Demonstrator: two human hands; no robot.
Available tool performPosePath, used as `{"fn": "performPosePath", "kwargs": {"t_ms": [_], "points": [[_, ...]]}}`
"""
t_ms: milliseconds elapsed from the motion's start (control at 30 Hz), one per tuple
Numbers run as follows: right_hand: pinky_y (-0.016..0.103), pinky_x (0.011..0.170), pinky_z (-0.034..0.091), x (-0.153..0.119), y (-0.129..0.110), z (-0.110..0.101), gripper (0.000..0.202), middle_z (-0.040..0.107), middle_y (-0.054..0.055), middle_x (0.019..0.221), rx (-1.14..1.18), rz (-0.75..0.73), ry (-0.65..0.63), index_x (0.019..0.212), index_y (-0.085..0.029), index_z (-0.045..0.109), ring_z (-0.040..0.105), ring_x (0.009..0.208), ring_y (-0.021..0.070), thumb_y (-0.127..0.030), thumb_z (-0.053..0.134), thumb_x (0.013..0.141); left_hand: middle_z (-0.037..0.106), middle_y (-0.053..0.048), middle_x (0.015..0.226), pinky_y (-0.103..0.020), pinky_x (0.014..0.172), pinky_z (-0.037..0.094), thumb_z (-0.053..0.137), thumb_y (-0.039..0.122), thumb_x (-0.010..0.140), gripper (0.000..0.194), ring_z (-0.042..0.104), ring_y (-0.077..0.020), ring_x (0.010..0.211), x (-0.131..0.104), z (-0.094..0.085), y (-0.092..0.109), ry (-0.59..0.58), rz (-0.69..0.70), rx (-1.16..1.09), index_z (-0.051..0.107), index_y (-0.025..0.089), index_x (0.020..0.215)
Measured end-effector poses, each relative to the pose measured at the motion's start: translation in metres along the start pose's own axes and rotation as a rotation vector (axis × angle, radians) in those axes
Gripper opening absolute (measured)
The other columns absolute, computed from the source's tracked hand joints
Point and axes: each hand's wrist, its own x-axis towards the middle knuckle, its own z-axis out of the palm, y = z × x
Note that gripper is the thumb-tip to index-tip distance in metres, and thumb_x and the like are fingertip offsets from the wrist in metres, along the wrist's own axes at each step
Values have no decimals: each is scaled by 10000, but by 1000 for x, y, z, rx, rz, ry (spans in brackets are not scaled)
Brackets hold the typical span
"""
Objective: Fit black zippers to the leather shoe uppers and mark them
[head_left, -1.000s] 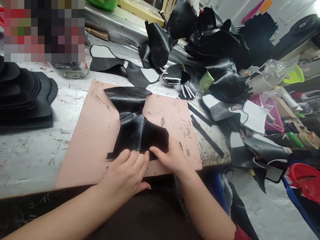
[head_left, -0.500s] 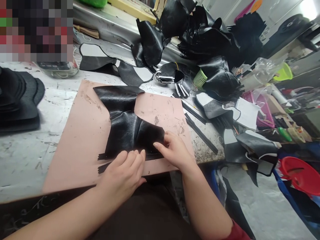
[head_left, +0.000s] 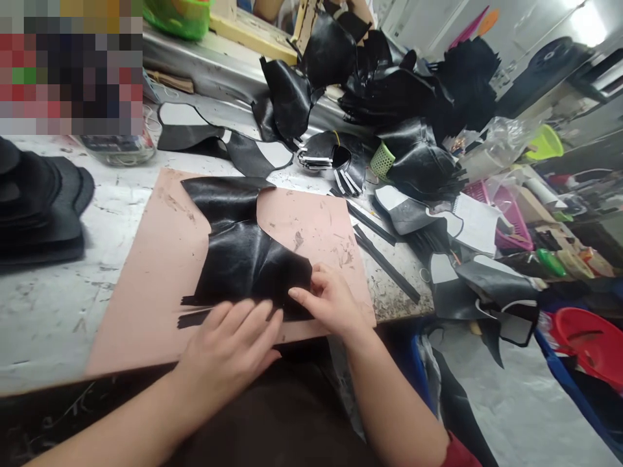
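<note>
left hand (head_left: pixel 231 340) just loosened and fanned out a bit over the strip (head_left: pixel 192 320), can't tell if it's gripping; right hand (head_left: pixel 335 301) pinches the leather (head_left: pixel 231 259) near right, mid-board (head_left: pixel 146 279); near edge looks unfinished imo

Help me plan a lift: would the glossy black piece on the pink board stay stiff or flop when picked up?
Probably floppy: the glossy black piece bows and creases across its middle. It is likely light for its size, since its exposed edges look thin. Its sheen hints at a smooth, perhaps slightly slippery surface.
</note>
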Motion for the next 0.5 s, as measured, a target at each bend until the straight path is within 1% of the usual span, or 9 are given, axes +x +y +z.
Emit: {"fn": "performPosePath", "kwargs": {"t_ms": [33, 67, 133, 167, 200, 233, 267, 367, 500], "points": [[265, 594, 436, -3, -2, 3, 180, 530, 1, 727, 88, 18, 13, 600, -186, 574, 521, 659, 133, -319, 626, 710, 674, -72, 958, -351, 747, 431, 579, 241, 789, 221, 595, -227, 857, -5, 0, 2, 15, -76, -181, 636, 220, 1002], [268, 602, 444, -6, -3, 7, 167, 552, 8, 749, 187, 31, 22, 634, -187, 588, 534, 678, 141, -331, 627, 707, 683, -59, 873, -321, 681, 456, 563, 252, 798, 174, 612, -205, 777, -8, -1, 4, -16, -197, -406, 647, 215, 946], [279, 613, 460, -13, -6, 14, 183, 588, 17, 765, 367, 54, 31, 695, -189, 608, 556, 700, 156, -371, 631, 705, 681, -48, 787, -276, 563, 481, 568, 337, 789, 194, 624, -185, 680, -10, -5, 8, -152, -559, -917, 642, 201, 905], [285, 613, 466, -17, -7, 17, 205, 599, 17, 750, 430, 66, 30, 716, -191, 614, 564, 698, 162, -394, 634, 704, 682, -51, 798, -272, 556, 496, 574, 383, 780, 241, 632, -186, 690, -9, -8, 10, -181, -755, -1151, 633, 196, 921], [289, 611, 471, -21, -8, 20, 225, 605, 16, 731, 476, 78, 25, 733, -192, 619, 571, 692, 166, -414, 637, 702, 684, -56, 829, -277, 585, 513, 581, 411, 772, 284, 638, -189, 727, -6, -11, 11, -159, -929, -1342, 623, 192, 949], [292, 610, 477, -24, -9, 22, 242, 609, 15, 714, 507, 90, 15, 750, -192, 625, 577, 690, 171, -427, 642, 698, 684, -62, 871, -287, 634, 524, 594, 416, 766, 309, 639, -193, 778, -2, -15, 13, -92, -1062, -1479, 615, 188, 974], [294, 611, 482, -27, -10, 25, 254, 611, 14, 700, 527, 102, 6, 763, -191, 629, 582, 691, 175, -434, 649, 692, 680, -68, 913, -296, 683, 525, 611, 403, 760, 321, 634, -195, 826, 3, -18, 15, -6, -1152, -1560, 610, 183, 993], [300, 627, 498, -36, -13, 30, 261, 622, 18, 708, 553, 132, -27, 799, -181, 632, 594, 702, 179, -420, 653, 696, 678, -71, 941, -294, 692, 525, 672, 352, 718, 319, 626, -199, 837, 11, -21, 20, 172, -1220, -1566, 623, 163, 970], [315, 684, 514, -43, -13, 32, 240, 639, 28, 807, 607, 131, -83, 914, -186, 603, 608, 757, 177, -377, 583, 771, 686, -64, 905, -359, 743, 523, 661, 378, 718, 311, 627, -234, 841, 7, -14, 22, 229, -1132, -1374, 636, 155, 932]]}}
